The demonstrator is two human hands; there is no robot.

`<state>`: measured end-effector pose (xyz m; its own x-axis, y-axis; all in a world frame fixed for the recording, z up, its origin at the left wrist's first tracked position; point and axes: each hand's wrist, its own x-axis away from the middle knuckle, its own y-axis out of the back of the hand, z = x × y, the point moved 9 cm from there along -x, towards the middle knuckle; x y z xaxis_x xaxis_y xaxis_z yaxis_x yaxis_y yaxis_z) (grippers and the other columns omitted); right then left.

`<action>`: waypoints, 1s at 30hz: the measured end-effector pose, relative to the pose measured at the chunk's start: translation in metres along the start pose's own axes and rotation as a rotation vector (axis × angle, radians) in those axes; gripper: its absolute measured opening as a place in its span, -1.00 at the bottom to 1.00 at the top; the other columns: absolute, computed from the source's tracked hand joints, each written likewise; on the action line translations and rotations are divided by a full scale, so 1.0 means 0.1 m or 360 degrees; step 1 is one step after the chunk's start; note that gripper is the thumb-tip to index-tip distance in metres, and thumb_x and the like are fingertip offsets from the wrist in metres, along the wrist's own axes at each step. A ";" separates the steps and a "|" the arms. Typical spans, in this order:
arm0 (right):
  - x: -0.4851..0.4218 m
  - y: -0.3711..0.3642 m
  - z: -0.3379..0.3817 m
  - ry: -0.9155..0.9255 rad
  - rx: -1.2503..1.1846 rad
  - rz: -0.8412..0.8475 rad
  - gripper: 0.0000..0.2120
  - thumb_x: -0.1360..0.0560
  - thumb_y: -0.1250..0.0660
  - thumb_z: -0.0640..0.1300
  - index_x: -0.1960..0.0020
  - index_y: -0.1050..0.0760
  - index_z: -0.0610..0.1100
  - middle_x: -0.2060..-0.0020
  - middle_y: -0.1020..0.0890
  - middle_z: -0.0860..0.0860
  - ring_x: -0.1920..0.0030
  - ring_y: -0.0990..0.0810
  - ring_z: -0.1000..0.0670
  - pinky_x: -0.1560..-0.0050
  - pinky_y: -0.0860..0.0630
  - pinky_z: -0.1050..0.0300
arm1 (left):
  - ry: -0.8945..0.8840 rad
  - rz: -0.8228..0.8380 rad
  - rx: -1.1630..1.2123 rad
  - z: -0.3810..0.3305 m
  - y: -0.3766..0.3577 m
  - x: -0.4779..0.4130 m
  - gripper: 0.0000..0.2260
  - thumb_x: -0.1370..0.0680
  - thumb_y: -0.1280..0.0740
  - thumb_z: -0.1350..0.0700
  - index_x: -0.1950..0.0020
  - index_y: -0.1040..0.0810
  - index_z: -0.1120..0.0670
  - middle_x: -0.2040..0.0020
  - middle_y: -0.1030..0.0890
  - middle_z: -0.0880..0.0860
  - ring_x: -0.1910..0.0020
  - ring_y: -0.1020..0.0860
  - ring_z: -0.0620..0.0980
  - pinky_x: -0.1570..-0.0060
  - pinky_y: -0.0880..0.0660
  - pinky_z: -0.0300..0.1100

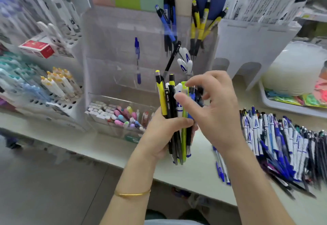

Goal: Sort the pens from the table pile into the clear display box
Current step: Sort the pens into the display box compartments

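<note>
My left hand grips an upright bunch of pens, yellow, black, white, green and blue. My right hand hovers at the top of the bunch, thumb and fingers curved around the blue pen tops; whether it pinches one is blurred. The pen pile, mostly blue and white, lies on the table at the right. The clear display box stands behind my hands, with blue pens and yellow pens upright in its back compartments, one blue pen in the middle, and white pens lower down.
A clear tray of small erasers and pastel pens sits at the box's foot. White racks of pens fill the left. A white stand with packaged refills and a tray of coloured items are at the right. Loose blue pens lie near the table edge.
</note>
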<state>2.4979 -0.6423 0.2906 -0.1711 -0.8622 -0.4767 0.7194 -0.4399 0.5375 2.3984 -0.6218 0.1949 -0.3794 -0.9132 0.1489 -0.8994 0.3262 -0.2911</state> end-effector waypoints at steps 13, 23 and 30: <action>-0.21 -1.29 0.79 -0.0390 0.0300 0.0305 -0.66 -0.49 -0.36 0.00 -0.25 -0.43 0.03 0.10 -0.39 0.10 0.09 -0.40 0.08 0.13 -0.25 0.22 | -0.0097 0.0031 -0.0330 -0.57 1.19 -0.04 -0.88 -0.32 -0.32 0.27 0.19 -0.58 0.13 0.24 -0.63 0.26 0.27 -0.59 0.08 0.29 -0.55 0.17; -0.45 -1.05 0.70 -0.0504 0.0131 0.0107 -0.80 -0.40 -0.42 -0.13 0.01 -0.47 -0.04 0.26 -0.44 0.07 0.25 -0.46 0.04 0.20 -0.44 0.10 | -0.0051 0.0193 -0.0432 -0.65 1.02 -0.30 -0.77 -0.31 -0.40 0.36 0.09 -0.61 0.14 0.13 -0.67 0.22 0.07 -0.64 0.26 0.06 -0.59 0.22; -0.66 -0.81 0.60 -0.0523 -0.0052 -0.0256 -0.89 -0.40 -0.40 -0.22 0.10 -0.50 -0.14 0.28 -0.50 0.05 0.24 -0.47 0.05 0.12 -0.53 0.04 | 0.0087 0.0210 -0.0434 -0.63 0.90 -0.49 -0.77 -0.35 -0.43 0.35 0.02 -0.57 0.19 0.20 -0.67 0.18 0.23 -0.66 0.10 0.25 -0.60 -0.08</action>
<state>2.4103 -0.5650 0.3204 -0.4872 -0.8195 -0.3017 0.6859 -0.5730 0.4486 2.3221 -0.5326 0.2206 -0.5013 -0.8465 0.1793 -0.8639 0.5014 -0.0481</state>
